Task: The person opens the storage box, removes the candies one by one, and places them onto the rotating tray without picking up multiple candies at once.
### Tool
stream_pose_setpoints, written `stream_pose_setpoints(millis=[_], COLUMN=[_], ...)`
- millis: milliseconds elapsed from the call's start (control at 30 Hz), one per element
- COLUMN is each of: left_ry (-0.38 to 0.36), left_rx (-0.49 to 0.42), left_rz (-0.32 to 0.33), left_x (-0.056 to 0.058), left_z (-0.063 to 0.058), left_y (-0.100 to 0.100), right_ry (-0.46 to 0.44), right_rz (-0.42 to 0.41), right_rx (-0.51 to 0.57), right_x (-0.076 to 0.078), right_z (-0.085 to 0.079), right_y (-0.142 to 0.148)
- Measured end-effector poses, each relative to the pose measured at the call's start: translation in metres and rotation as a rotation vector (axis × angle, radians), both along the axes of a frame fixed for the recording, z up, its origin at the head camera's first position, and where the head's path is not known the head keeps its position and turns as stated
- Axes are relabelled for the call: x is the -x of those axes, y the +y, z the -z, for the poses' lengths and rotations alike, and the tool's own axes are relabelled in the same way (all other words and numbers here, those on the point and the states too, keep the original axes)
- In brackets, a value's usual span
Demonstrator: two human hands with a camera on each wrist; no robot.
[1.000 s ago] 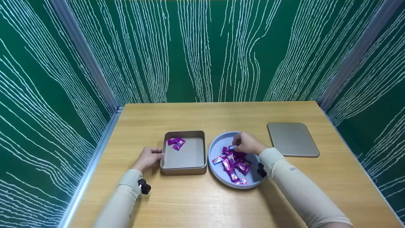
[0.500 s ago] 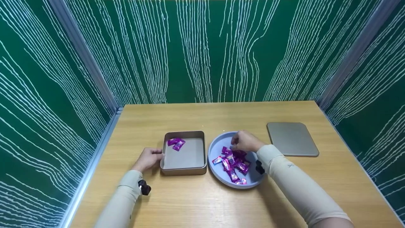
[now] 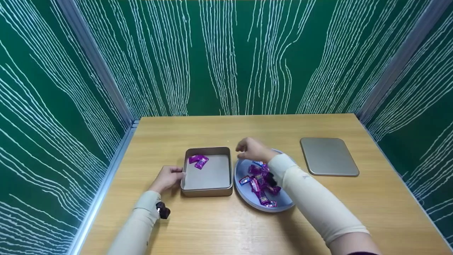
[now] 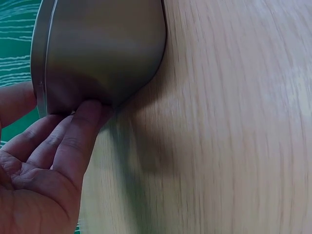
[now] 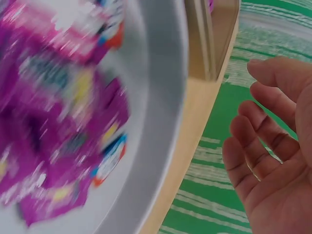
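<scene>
My left hand (image 3: 168,179) grips the left wall of an open square metal tin (image 3: 212,177), the thumb over the rim and the fingers against the outside. Two or so purple wrapped candies (image 3: 198,161) lie in its far left corner. My right hand (image 3: 252,149) hangs over the far left rim of a round pale blue bowl (image 3: 247,201), near the tin's right side. In the right wrist view its fingers (image 5: 265,131) are loosely bent, and nothing shows between them and the thumb. Several purple candies (image 3: 260,180), some with blue and red ends, are heaped in the bowl.
A flat square metal lid (image 3: 329,157) lies on the wooden table (image 3: 198,226) at the right, beyond the bowl. The tin and bowl stand side by side, almost touching. Green walls (image 3: 212,71) with white wavy lines enclose the table's back and sides.
My right hand has moved left and away from the candies, to the bowl's far left rim. A blue-marked candy it held earlier now lies in the bowl. The left hand keeps its place.
</scene>
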State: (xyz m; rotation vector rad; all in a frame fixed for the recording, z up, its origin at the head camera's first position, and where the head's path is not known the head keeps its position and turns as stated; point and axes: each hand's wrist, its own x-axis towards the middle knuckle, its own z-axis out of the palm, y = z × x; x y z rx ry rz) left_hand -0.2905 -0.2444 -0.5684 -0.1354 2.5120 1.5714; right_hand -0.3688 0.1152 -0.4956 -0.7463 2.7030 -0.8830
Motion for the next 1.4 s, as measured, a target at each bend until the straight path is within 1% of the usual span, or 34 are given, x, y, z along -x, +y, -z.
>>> stream_pose_setpoints(millis=[100, 200, 300, 500, 567, 733, 833, 933, 1000, 1133, 1200, 1400], left_ry=[-0.010, -0.018, -0.023, -0.023, -0.021, -0.036, -0.059, -0.068, -0.070, -0.080, -0.081, -0.085], left_rx=[-0.034, -0.044, -0.047, -0.040, -0.040, -0.050, -0.071, -0.100, -0.119, -0.144, -0.141, -0.144], left_rz=[-0.009, -0.013, -0.021, -0.019, -0.014, -0.026, -0.038, -0.040, -0.035, -0.049, -0.054, -0.059], left_x=[-0.001, -0.001, 0.000, 0.000, 0.001, 0.001, 0.001, 0.001, 0.001, 0.002, 0.002, 0.003], left_z=[0.000, -0.001, -0.001, 0.001, 0.001, 0.000, 0.000, 0.001, 0.002, 0.003, 0.004, 0.005], left_y=[0.001, 0.001, 0.001, -0.001, -0.002, -0.003, -0.001, 0.001, 0.002, 0.002, 0.002, -0.001], right_ry=[0.036, 0.055, 0.032, -0.043, -0.047, -0.028, -0.044, -0.049, -0.039, -0.006, 0.003, 0.028], right_rz=[-0.030, -0.056, -0.058, -0.046, -0.041, -0.038, -0.025, -0.017, -0.025, -0.060, -0.078, -0.143], right_rx=[0.025, 0.048, 0.059, 0.104, 0.128, 0.196, 0.228, 0.236, 0.228, 0.187, 0.143, -0.006], right_x=[0.003, 0.004, 0.004, 0.001, 0.000, 0.000, 0.000, -0.001, 0.000, 0.002, 0.002, 0.002], right_z=[0.001, 0.003, 0.004, 0.009, 0.012, 0.025, 0.032, 0.041, 0.048, 0.059, 0.065, 0.073], right_y=[-0.017, -0.032, -0.047, -0.074, -0.081, -0.098, -0.106, -0.112, -0.115, -0.117, -0.118, -0.122])
